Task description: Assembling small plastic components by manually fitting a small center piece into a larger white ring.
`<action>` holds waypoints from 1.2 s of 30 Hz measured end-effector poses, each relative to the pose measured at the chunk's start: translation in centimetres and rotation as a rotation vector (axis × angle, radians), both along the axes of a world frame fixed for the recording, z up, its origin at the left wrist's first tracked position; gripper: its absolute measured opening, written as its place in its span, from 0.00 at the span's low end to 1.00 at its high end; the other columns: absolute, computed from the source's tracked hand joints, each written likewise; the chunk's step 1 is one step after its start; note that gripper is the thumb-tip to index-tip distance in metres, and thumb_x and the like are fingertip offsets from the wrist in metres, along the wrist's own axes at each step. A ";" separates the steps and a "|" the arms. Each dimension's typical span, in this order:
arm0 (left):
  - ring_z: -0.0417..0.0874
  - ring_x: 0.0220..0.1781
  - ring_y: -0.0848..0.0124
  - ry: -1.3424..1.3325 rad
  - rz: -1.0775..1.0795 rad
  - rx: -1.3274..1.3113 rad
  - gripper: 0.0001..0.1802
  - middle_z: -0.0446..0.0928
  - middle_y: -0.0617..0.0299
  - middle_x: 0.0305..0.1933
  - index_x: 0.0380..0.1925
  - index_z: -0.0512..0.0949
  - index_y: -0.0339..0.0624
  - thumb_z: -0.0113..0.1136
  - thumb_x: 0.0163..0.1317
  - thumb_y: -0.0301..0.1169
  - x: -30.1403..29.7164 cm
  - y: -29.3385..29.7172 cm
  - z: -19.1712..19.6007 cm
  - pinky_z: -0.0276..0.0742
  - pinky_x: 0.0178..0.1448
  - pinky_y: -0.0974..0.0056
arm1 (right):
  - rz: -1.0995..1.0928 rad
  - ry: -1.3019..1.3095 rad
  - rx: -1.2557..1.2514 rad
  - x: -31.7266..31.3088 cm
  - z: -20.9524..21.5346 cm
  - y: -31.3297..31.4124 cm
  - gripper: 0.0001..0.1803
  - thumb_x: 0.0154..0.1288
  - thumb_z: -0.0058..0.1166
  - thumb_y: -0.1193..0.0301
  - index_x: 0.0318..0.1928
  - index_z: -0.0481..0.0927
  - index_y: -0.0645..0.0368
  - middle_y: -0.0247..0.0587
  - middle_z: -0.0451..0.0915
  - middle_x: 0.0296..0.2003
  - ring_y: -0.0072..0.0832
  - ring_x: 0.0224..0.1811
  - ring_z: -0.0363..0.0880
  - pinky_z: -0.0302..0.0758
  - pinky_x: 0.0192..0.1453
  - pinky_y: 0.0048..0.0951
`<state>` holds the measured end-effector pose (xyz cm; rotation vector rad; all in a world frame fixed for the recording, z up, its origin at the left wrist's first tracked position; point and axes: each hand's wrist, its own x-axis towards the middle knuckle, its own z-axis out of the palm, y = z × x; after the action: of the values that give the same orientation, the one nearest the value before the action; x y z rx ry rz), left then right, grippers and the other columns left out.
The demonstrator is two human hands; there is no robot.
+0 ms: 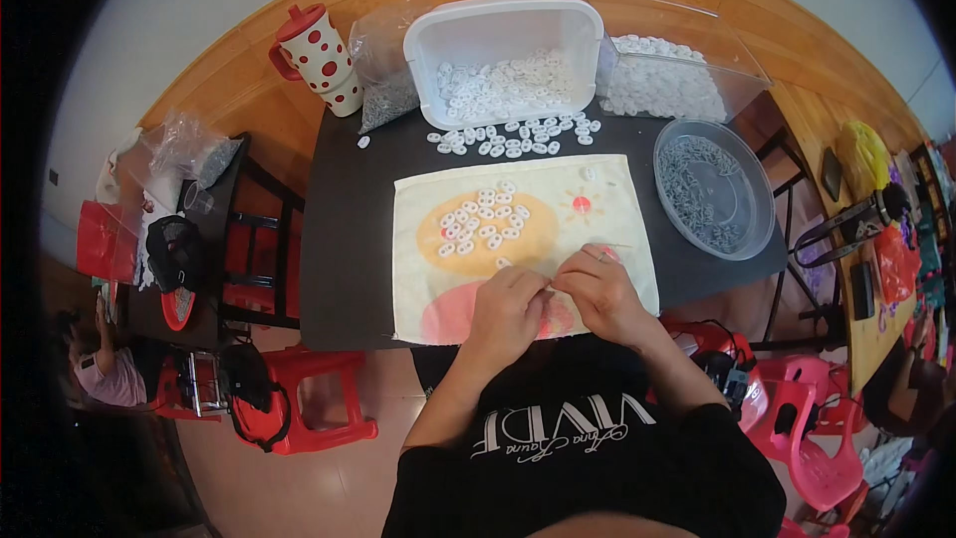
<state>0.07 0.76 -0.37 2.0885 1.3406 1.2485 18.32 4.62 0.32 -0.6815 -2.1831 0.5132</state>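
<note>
Over the near edge of a pale yellow cloth (408, 229), my left hand (506, 314) and my right hand (601, 291) meet with their fingertips pinched together. Whatever lies between the fingers is too small and covered to make out. A loose group of small white oval pieces with two holes (487, 232) rests on the cloth's orange patch, just beyond my hands. One more white piece (503, 262) lies close to my left fingers. A thin, light sliver sticks out by my right hand's ringed finger; its kind cannot be told.
A white tub (425, 90) of white pieces stands at the back, with more pieces spilled before it. Beside it are a clear bin (737, 65), a bag of grey bits (388, 98) and a dotted tumbler (324, 65). A round clear tub (742, 234) holds small grey metal pieces.
</note>
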 end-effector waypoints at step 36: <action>0.79 0.35 0.53 0.184 -0.047 0.162 0.16 0.77 0.50 0.35 0.37 0.79 0.29 0.59 0.44 0.16 0.6 -0.8 -0.1 0.77 0.38 0.56 | -0.087 -0.211 0.215 -0.2 -0.6 -1.6 0.20 0.42 0.57 0.73 0.40 0.78 0.67 0.47 0.72 0.34 0.44 0.35 0.71 0.70 0.41 0.40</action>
<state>0.69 -0.06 -0.44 2.3843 1.2940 1.2062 18.12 2.97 -0.26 -0.7362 -2.3494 0.1633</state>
